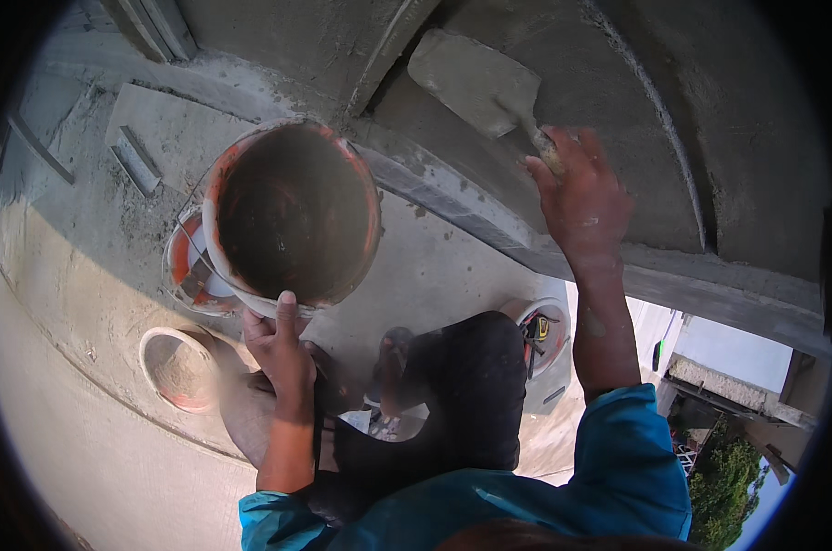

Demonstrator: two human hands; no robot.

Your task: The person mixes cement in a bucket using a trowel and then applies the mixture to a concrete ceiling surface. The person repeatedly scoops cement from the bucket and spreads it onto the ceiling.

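My left hand (282, 356) grips the near rim of an orange-red bucket (375, 207), thumb over the edge and fingers beneath. The bucket is tilted toward me, its inside coated with dark grey mortar; how much it holds I cannot tell. In my right hand (588, 197) is the handle of a pointing-style trowel (475, 81) with a broad blade smeared in grey mortar. The blade lies over or against the grey plastered surface (609, 119) at upper right; whether it touches is unclear. Mortar spots my right hand and forearm.
A second bucket (173, 257) stands partly behind the held one. Lower left is a pale-rimmed bucket (147, 360); at right, another bucket (563, 321) contains tools. A metal channel piece (135, 161) lies at left. A raised ledge (452, 197) runs along the plastered surface.
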